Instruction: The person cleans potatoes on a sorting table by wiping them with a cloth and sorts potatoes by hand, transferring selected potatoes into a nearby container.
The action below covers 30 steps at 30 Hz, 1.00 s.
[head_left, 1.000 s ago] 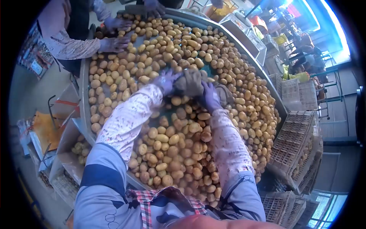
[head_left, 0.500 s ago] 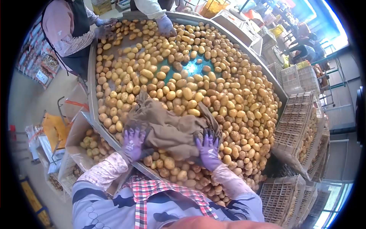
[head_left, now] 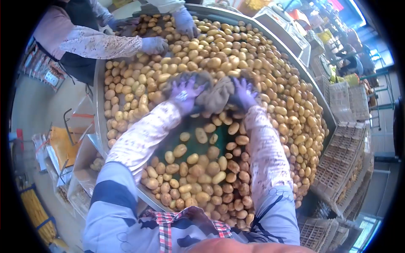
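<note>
A bunched brown cloth (head_left: 217, 96) lies on a wide bed of potatoes (head_left: 291, 114), partway across the sorting table. My left hand (head_left: 184, 96), in a purple glove, grips the cloth's left side with its fingers spread over the fabric. On the right side, my right hand (head_left: 244, 95), gloved the same way, holds the cloth with its fingertips pressed into the folds. Both arms are stretched forward. Potatoes crowd against the far side of the cloth. Between my forearms, a green patch of the table surface (head_left: 192, 137) shows among scattered potatoes.
The table's metal rim (head_left: 100, 105) runs around the potatoes. At the far left, a co-worker's gloved hand (head_left: 155, 45) and another person's gloved hand (head_left: 184, 23) are among the potatoes. Plastic crates (head_left: 339, 158) stand stacked at the right. An open sack (head_left: 86, 162) hangs at the left.
Both my hands have pushed the cloth away from me, bunching it and moving potatoes forward. Green table surface now shows nearer to me. The co-worker's arm at the left has reached further over the table.
</note>
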Tool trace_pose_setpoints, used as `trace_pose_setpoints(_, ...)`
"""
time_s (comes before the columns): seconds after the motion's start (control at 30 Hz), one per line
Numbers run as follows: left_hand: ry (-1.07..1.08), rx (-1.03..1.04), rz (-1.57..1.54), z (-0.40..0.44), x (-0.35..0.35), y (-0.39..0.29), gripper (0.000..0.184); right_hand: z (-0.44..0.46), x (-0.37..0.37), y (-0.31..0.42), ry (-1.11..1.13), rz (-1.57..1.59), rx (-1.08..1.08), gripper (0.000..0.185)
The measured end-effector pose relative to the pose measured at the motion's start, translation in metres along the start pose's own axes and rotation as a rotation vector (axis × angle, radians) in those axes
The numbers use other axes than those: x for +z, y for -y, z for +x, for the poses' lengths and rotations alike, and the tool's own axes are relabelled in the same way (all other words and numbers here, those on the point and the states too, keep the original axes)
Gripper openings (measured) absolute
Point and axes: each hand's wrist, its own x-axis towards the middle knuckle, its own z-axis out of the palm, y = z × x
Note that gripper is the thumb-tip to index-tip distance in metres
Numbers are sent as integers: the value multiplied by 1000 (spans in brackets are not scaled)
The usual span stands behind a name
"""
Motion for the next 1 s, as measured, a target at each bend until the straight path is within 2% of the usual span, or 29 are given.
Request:
trace_pose_setpoints(0.03, -41, -68, -32, 17, -3, -1, 89, 11, -10, 11, -11, -16, 58, 84)
trace_pose_setpoints(0.07, 28, -158, -88, 30, -16, -4, 89, 18, -17, 22, -23, -37, 116, 81)
trace_pose_setpoints(0.2, -65, -150, 1, 31, -5, 1, 76, 11, 10, 34, -228, 19, 167, 71)
trace_pose_setpoints(0.27, -49, -54, 2, 1, 3, 6, 71, -18, 25, 22, -326, 33, -40, 74)
trace_pose_setpoints(0.33, -197, 105, 20, -44, 14, 4, 64, -50, 31, 4, -308, 43, -172, 64)
trace_pose_setpoints(0.4, -172, 222, -74, -87, 30, -1, 61, -78, 37, -18, -319, 167, -377, 48)
trace_pose_setpoints(0.43, -127, 277, -77, -112, 29, -6, 60, -93, 52, -37, -128, 450, -316, 44)
trace_pose_setpoints(0.47, -83, 334, -82, -137, 25, -12, 59, -116, 52, -40, -11, 478, -360, 42)
trace_pose_setpoints(0.5, -42, 378, -58, -160, 24, -18, 58, -170, 6, 2, -27, 632, -422, 43)
trace_pose_setpoints(0.53, -1, 421, -36, -180, 22, -24, 58, -189, 27, -19, -4, 436, -428, 46)
trace_pose_setpoints(0.6, 178, 448, -121, -213, 1, -35, 59, -242, 25, -17, -69, 201, -562, 56)
trace_pose_setpoints(0.63, 132, 517, -117, -222, -20, -36, 48, -266, 40, -29, -126, 83, -540, 63)
trace_pose_setpoints(0.67, 213, 518, -295, -214, -23, -30, 43, -285, 21, -11, -155, -108, -539, 64)
trace_pose_setpoints(0.7, 295, 514, -474, -196, -31, -18, 39, -290, 28, -16, -146, -64, -456, 62)
trace_pose_setpoints(0.73, 378, 504, -655, -179, -38, -5, 35, -293, 37, -22, -135, -18, -372, 60)
trace_pose_setpoints(0.8, -6, 277, -1004, -129, -16, 22, 23, -273, 45, -23, -153, 12, -290, 55)
trace_pose_setpoints(0.83, -139, 116, -714, -107, -45, 24, 26, -262, 42, -11, -163, -9, -236, 53)
trace_pose_setpoints(0.87, -427, 128, -617, -73, -18, 50, 32, -255, 47, -16, -189, -33, -272, 53)
trace_pose_setpoints(0.9, -495, 8, -427, -47, -13, 64, 31, -249, 49, -20, -169, -17, -301, 54)
trace_pose_setpoints(0.93, -558, -114, -237, -26, -9, 74, 30, -242, 49, -24, -147, -2, -329, 55)
trace_pose_setpoints(1.0, -413, -271, -26, 5, 10, 92, 29, -237, 59, -41, -127, 12, -350, 56)
